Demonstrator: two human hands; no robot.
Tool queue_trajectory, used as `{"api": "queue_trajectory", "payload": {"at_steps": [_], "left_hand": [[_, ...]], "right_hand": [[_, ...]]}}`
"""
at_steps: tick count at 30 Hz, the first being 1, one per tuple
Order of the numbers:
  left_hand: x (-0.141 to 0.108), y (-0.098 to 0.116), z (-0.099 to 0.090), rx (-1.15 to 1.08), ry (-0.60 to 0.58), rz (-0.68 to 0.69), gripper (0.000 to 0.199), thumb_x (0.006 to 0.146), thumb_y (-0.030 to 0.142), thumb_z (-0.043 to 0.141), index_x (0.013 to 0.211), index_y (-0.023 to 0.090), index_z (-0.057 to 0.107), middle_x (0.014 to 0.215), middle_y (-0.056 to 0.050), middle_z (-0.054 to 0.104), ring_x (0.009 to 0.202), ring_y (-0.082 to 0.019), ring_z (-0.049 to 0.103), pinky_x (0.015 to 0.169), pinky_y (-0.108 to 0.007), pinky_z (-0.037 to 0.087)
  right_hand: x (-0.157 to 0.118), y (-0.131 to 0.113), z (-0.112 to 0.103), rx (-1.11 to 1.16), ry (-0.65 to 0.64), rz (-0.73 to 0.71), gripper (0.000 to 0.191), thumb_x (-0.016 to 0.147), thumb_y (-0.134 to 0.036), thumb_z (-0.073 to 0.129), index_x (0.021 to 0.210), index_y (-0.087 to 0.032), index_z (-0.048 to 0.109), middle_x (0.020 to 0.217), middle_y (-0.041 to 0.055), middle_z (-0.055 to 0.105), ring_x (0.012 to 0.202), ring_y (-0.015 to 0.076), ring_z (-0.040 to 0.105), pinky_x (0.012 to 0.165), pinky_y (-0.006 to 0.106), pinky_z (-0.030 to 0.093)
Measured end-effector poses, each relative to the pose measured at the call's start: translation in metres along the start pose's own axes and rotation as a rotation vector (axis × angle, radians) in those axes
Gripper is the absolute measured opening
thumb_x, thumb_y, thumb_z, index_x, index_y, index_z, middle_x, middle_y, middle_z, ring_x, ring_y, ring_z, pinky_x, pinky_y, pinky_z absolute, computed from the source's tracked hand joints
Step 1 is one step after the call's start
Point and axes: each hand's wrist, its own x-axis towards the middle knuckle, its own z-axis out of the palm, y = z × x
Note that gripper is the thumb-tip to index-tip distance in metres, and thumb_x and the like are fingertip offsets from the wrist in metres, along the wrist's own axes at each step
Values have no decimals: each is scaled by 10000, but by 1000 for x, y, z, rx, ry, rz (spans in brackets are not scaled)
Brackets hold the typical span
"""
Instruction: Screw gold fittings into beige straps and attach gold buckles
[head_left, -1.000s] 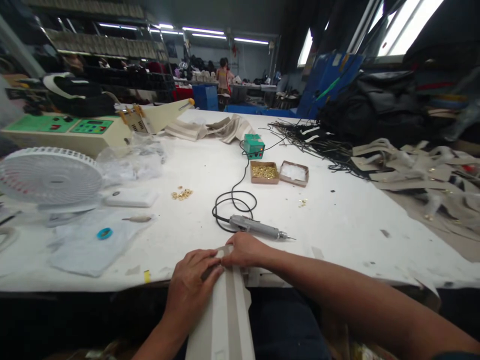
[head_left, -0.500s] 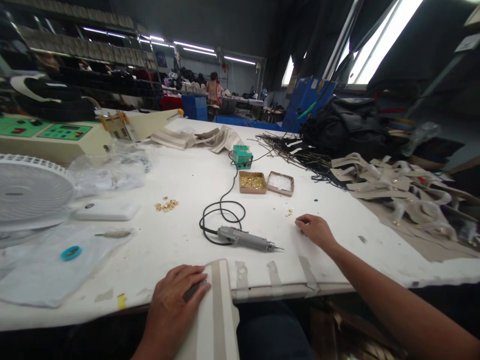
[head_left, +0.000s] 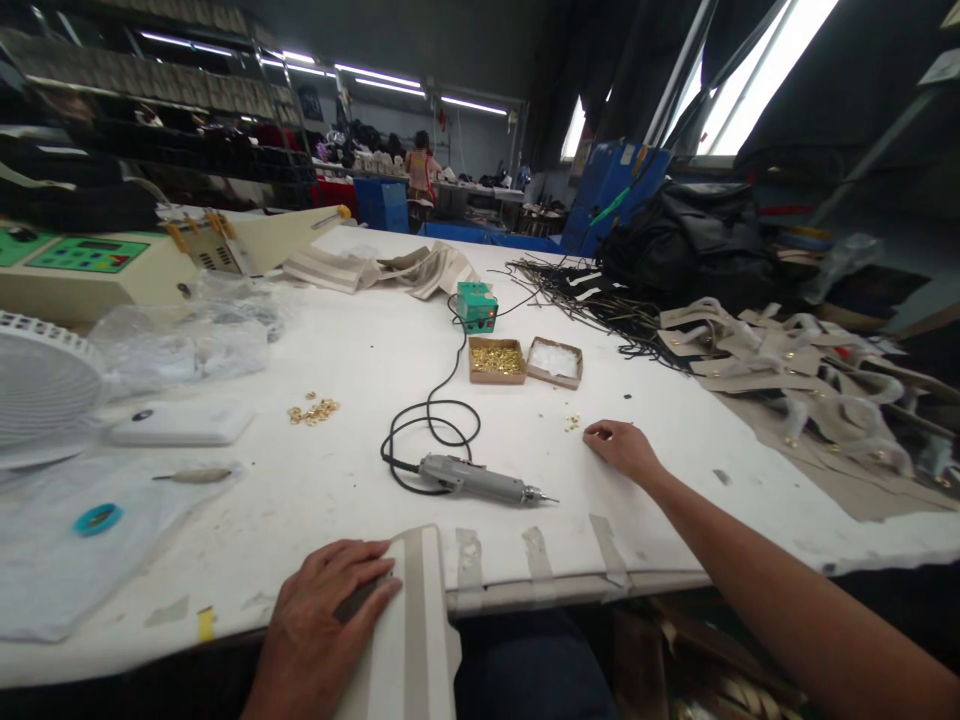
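Observation:
My left hand [head_left: 326, 615] lies over a beige striped panel [head_left: 416, 620] at the table's front edge, fingers wrapped on its left part, a dark patch showing under them. My right hand [head_left: 619, 447] rests on the white tabletop, fingertips pinched together beside a few small gold pieces [head_left: 572, 423]; anything between them is too small to see. Between the hands lies a grey electric screwdriver [head_left: 480, 480], its tip pointing right. Behind it stand a box of gold parts [head_left: 496, 361] and a box of white bits [head_left: 555, 362].
A green power unit [head_left: 477, 307] has a black cable running to the screwdriver. Gold rings [head_left: 313, 410] lie left of centre. A fan [head_left: 45, 390] and a beige machine [head_left: 97, 270] stand left; beige straps [head_left: 795, 380] are piled right. A person [head_left: 421, 170] is far behind.
The view has shifted slightly, moving most table items leftward in the picture. My right hand stays by the small gold pieces, and my left hand remains on the panel.

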Motion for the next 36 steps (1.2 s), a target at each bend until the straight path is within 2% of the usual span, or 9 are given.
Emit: {"api": "queue_trajectory", "payload": {"at_steps": [4, 8, 14, 19, 21, 24, 28, 30, 36], "left_hand": [[2, 3, -1, 0, 3, 12, 293, 918, 573, 688, 994, 324, 822, 1127, -21, 806, 1124, -308, 685, 980, -475, 543], [2, 11, -4, -30, -7, -4, 236, 918, 503, 714, 1009, 303, 801, 1134, -34, 797, 1123, -310, 674, 967, -485, 529], [-4, 30, -13, -72, -53, -83, 134, 883, 243, 777, 1014, 272, 772, 1157, -23, 791, 1160, -295, 646, 980, -490, 484], [-9, 36, -16, -104, -46, -132, 153, 846, 210, 833, 979, 263, 780, 1151, 3, 802, 1165, -274, 634, 1006, -480, 452], [-12, 37, -15, -121, -38, -139, 168, 840, 226, 849, 989, 268, 785, 1151, 13, 804, 1162, -264, 635, 1011, -473, 445], [-14, 37, -13, -131, -31, -132, 176, 837, 241, 859, 996, 268, 790, 1147, 22, 808, 1171, -259, 633, 1023, -469, 433], [-15, 38, -12, -119, -29, -123, 174, 847, 258, 851, 1011, 266, 792, 1159, 20, 807, 1179, -262, 630, 1021, -466, 433], [-15, 37, -11, -115, -34, -121, 182, 851, 274, 846, 1025, 266, 795, 1171, 11, 805, 1190, -267, 625, 1023, -467, 436], [-17, 32, -13, -148, -70, -109, 264, 830, 310, 864, 1082, 272, 794, 1230, 8, 789, 1231, -275, 606, 1048, -474, 431]], "right_hand": [[11, 3, -6, -44, -69, -1, 278, 909, -393, 632, 1020, -227, 825, 855, 38, 781, 764, 193, 678, 690, 280, 445], [18, -1, -7, -150, -70, -30, 247, 906, -363, 621, 967, -235, 823, 961, 57, 797, 869, 223, 690, 703, 282, 426], [6, -4, -1, -262, -11, -49, 341, 943, -421, 534, 1001, -234, 812, 1124, 114, 784, 988, 330, 685, 729, 376, 422], [-3, -9, -11, -223, 32, 17, 365, 931, -469, 559, 1007, -202, 796, 1044, 187, 787, 912, 370, 709, 710, 441, 449], [-19, -30, -18, -79, 66, 44, 332, 920, -475, 590, 998, -209, 772, 911, 168, 789, 857, 342, 725, 729, 435, 469], [-68, -90, -16, 248, 9, 9, 349, 839, -558, 679, 947, -233, 747, 732, 88, 743, 725, 300, 714, 703, 407, 494], [-147, -183, 24, 596, -497, -292, 381, 895, -593, 647, 874, -216, 697, 729, 32, 696, 674, 212, 644, 673, 330, 499], [-170, -214, 50, 663, -638, -355, 357, 948, -550, 604, 852, -212, 667, 727, 9, 664, 655, 182, 600, 654, 307, 475], [-174, -234, 83, 571, -581, -452, 285, 977, -430, 582, 822, -208, 672, 800, -2, 649, 768, 180, 574, 712, 300, 424]]}}
